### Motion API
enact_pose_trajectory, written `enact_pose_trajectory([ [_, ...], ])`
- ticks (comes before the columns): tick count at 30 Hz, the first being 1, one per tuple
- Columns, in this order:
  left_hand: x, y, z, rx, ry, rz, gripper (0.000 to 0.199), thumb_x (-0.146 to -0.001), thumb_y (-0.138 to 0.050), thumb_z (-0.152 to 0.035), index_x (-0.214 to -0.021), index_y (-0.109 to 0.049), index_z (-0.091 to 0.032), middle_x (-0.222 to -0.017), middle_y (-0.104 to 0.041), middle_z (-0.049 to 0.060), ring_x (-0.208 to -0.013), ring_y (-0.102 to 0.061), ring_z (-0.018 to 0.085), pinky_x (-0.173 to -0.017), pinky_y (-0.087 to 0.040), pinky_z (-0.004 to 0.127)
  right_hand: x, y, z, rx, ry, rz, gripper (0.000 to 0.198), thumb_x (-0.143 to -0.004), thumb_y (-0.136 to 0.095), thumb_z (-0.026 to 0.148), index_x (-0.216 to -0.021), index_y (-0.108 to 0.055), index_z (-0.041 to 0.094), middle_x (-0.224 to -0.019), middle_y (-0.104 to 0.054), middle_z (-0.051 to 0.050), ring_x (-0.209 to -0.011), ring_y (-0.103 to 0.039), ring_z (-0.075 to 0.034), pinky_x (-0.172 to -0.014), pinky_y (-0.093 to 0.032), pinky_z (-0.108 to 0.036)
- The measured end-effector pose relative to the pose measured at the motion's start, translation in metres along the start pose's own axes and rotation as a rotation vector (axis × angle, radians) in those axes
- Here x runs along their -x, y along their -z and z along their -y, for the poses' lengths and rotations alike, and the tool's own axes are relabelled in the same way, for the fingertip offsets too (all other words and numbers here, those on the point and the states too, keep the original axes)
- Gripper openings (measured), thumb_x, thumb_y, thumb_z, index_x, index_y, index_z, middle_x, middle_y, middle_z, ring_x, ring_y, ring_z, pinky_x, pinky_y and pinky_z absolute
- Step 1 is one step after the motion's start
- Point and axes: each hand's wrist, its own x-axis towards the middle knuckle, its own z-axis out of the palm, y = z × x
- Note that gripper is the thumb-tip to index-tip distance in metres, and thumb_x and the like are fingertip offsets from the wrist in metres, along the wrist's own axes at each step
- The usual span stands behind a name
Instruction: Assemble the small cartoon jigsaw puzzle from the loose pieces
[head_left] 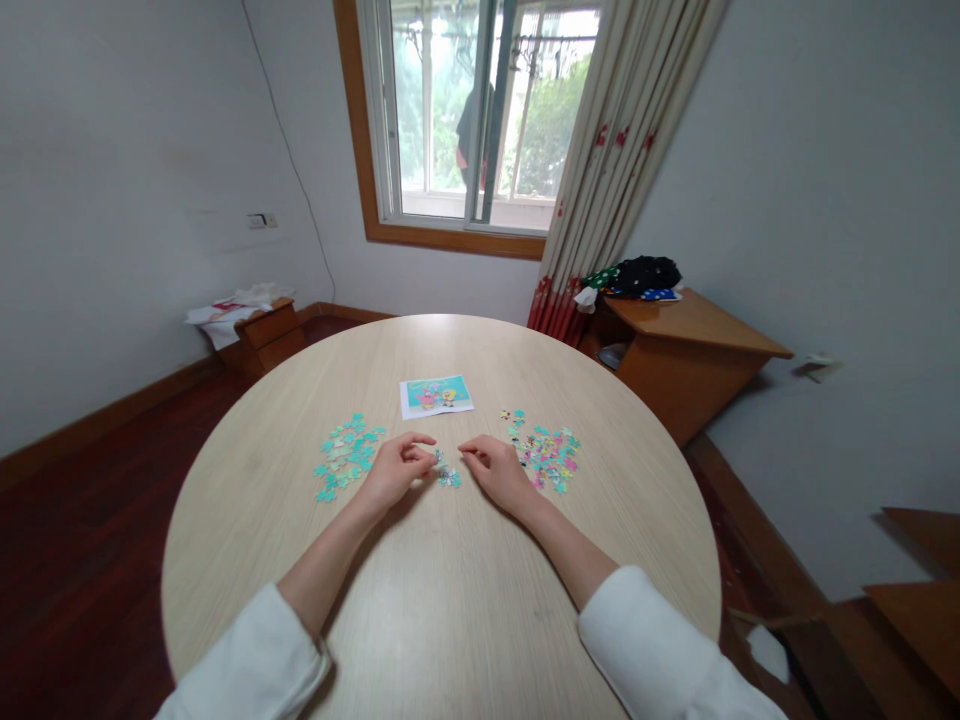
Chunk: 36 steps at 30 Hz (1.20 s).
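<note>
Head view, looking down over a round, pale wooden table [442,600]: 2 bare hands, with white sleeves pushed back from the wrists, come in from the near edge and meet around a small cluster of jigsaw pieces [450,478] near the table's middle. The cluster lies between the 2 hands, slightly nearer to you than the fingertips.

The left hand [401,470] has its index finger stretched out above the thumb, with a narrow gap between them. Its fingertips are right at the cluster's upper left edge; whether they grip a piece cannot be told. The right hand [495,472] has thumb and index finger drawn close together, just to the upper right of the cluster; the tips are too small to show whether a piece is held.

Outside the left hand, a loose pile of mint-green and pale pieces [350,455] is spread on the tabletop. Beside the right hand lies a more colourful pile, with pink, yellow and teal pieces [555,458]. Beyond the hands, a printed picture sheet [436,396] lies flat, showing pink and yellow cartoon figures on turquoise.

Behind the table are a window [435,110] and a cream curtain [600,150] with red patterning.
</note>
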Motion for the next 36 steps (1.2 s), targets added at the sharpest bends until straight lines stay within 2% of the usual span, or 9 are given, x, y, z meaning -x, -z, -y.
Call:
enact_pose_trajectory([
  [5,0.001,0.000,-0.001,0.001,0.016,0.005,0.033,-0.055,-0.071,-0.026,-0.084,-0.060,-0.013,-0.055,-0.062,-0.001,-0.051,-0.057,0.012,-0.055,-0.043,0.023,0.001,0.001,0.006,-0.011,0.020,0.010,0.013,-0.079,-0.055,0.012,-0.084,-0.067,0.017,-0.081,-0.069,-0.005,-0.074,-0.062,-0.015,-0.070,-0.049,-0.028],
  [12,0.000,0.000,-0.002,0.007,0.040,0.019,0.037,-0.054,-0.071,-0.029,-0.085,-0.058,-0.014,-0.056,-0.064,0.000,-0.051,-0.057,0.013,-0.055,-0.044,0.025,0.002,0.004,0.020,-0.052,0.155,0.078,0.021,-0.076,-0.065,0.020,-0.097,-0.065,0.019,-0.092,-0.068,-0.007,-0.087,-0.062,-0.017,-0.079,-0.048,-0.032],
  [36,0.003,-0.002,-0.005,-0.017,0.056,0.062,0.035,-0.055,-0.072,-0.029,-0.082,-0.058,-0.014,-0.053,-0.064,-0.001,-0.047,-0.057,0.012,-0.051,-0.044,0.024,0.003,0.007,0.022,0.007,0.190,0.110,0.018,-0.077,-0.065,0.021,-0.094,-0.066,0.020,-0.091,-0.069,-0.006,-0.087,-0.060,-0.018,-0.079,-0.047,-0.032],
])
